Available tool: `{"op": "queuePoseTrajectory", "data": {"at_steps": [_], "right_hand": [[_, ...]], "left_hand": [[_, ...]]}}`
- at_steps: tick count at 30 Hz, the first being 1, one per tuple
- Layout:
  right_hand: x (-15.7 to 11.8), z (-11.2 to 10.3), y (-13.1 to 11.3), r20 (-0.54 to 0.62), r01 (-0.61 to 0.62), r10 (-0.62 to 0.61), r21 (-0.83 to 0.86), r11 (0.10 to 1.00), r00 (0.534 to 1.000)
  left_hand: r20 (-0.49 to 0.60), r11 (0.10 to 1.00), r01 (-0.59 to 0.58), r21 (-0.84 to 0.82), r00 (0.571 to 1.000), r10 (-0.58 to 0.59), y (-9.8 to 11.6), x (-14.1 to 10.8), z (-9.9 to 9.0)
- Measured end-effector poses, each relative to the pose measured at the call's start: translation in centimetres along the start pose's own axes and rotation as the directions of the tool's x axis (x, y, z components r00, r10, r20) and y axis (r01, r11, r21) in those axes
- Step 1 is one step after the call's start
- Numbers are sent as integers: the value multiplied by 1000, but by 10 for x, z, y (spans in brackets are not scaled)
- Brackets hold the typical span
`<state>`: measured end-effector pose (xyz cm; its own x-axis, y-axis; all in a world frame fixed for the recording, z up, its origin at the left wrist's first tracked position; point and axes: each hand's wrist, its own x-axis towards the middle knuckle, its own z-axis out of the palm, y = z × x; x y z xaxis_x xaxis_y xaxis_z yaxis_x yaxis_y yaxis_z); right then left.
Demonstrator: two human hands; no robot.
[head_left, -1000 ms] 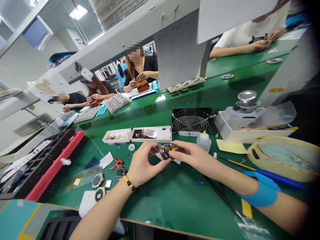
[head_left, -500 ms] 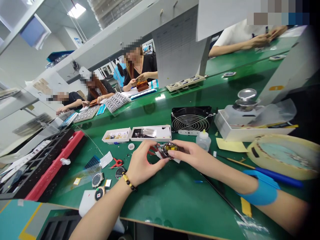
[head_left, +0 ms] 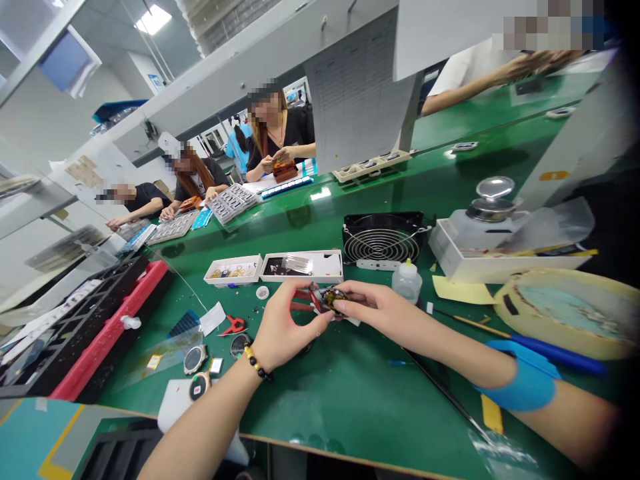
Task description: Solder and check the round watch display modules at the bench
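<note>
Above the green bench, my right hand (head_left: pixel 367 299) pinches a round watch case (head_left: pixel 334 298), open-faced, with dark and yellow parts showing inside. My left hand (head_left: pixel 290 319) curls around what looks like red-handled pliers (head_left: pixel 315 298), whose head meets the left side of the case. Fingers cover part of the tool and the case rim, so the exact contact is hidden. To the left of my left hand lie red scissors (head_left: pixel 234 325), a dark round watch part (head_left: pixel 240 345) and another watch case (head_left: pixel 195 359).
Two white trays (head_left: pixel 302 267) of small parts and a black fan (head_left: pixel 383 239) stand behind my hands. A small bottle (head_left: pixel 407 283) is close to my right wrist. Further right are a blue-handled tool (head_left: pixel 560 353) and a yellowish round tray (head_left: pixel 510 293). Co-workers sit across the bench.
The red handles have swung up and right against the watch case, which tilts a little differently. My left thumb has shifted slightly left; my right hand stays nearly in place.
</note>
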<state>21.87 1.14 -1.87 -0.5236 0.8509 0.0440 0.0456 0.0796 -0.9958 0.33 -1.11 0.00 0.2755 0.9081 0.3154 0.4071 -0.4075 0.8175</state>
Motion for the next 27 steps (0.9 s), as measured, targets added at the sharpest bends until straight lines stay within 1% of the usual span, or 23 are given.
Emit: {"op": "queuePoseTrajectory", "data": {"at_steps": [2,4,7,10,12,13,14,15,16,17,18,19,20,21,23,27], "right_hand": [[-1,0,1,19,-11,10,23,1000,1000],[-2,0,1,40,-13,12,28,1000,999],[-3,0,3,59,-29,26,40,999,998],[-4,0,4,36,-56,55,18,998,998],[-5,0,3,15,-55,56,-57,997,998],[-6,0,2,4,-34,35,-130,991,999],[-7,1,2,1,10,-11,-226,974,1000],[-9,2,2,12,83,-84,-342,936,996],[-10,4,3,42,176,-177,-465,868,983],[-11,6,4,93,275,-272,-572,773,958],[-13,8,6,156,365,-352,-649,668,923],[-14,11,7,218,433,-406,-697,572,887],[-15,13,10,265,474,-435,-727,496,861],[-15,15,11,295,496,-448,-748,441,844],[-16,18,14,324,506,-450,-776,377,832],[-15,19,17,345,492,-419,-809,321,840]], "left_hand": [[-2,997,61,-52,998,-61,1,0,-1],[10,981,133,-144,991,-132,2,1,-2],[56,911,211,-355,977,-205,2,4,-4],[52,835,233,-498,970,-239,2,7,-7],[28,802,238,-549,964,-266,4,9,-8],[13,791,235,-566,961,-276,4,9,-9],[-4,784,231,-577,958,-285,5,10,-10],[-21,781,225,-583,956,-291,5,10,-10],[-39,781,216,-586,955,-293,5,11,-11],[-58,783,204,-588,955,-292,5,12,-11],[-76,783,192,-592,954,-291,5,12,-12],[-88,783,185,-594,952,-292,4,13,-12],[-97,782,182,-596,951,-295,3,14,-13],[-102,782,182,-596,949,-299,3,14,-13],[-105,778,190,-599,945,-310,1,15,-13],[-97,764,192,-616,944,-315,0,16,-12]]}}
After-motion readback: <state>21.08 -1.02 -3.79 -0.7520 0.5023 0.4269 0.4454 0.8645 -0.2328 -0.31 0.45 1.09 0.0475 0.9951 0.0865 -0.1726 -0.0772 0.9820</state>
